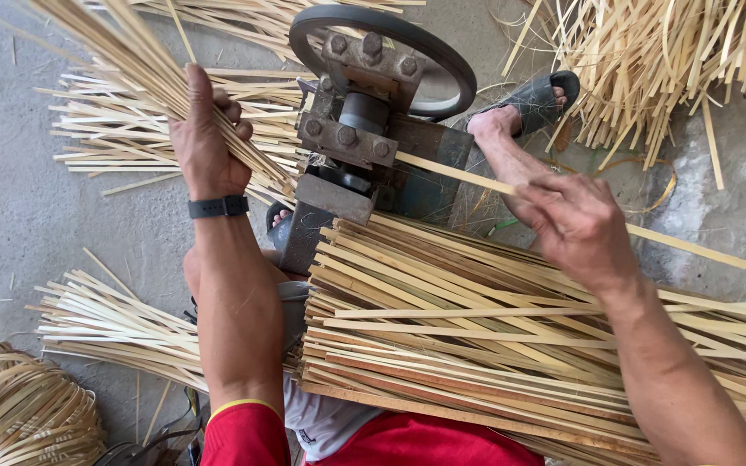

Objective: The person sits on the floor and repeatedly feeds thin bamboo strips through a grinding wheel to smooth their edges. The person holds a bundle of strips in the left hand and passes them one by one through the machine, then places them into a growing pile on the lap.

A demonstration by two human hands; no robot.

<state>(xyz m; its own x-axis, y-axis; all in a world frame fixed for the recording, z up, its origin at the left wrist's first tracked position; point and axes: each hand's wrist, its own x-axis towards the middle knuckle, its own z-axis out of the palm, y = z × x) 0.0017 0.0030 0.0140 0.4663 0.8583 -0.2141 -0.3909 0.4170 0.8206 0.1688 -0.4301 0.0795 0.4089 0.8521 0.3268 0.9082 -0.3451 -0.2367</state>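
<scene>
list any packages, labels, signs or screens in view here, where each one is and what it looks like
No packages, labels or signs show among the bamboo strips and the metal machine.
Wrist device: a dark band with a small flat face on the left wrist, below the left hand; whether that face is a screen cannot be told, and it looks blank and black.

Bare grey concrete floor spreads around an iron wheeled machine, daylight even, fibre scraps littering the floor right of it.

Pale yellow bamboo strips, rusty grey machine, perhaps black wristband
</scene>
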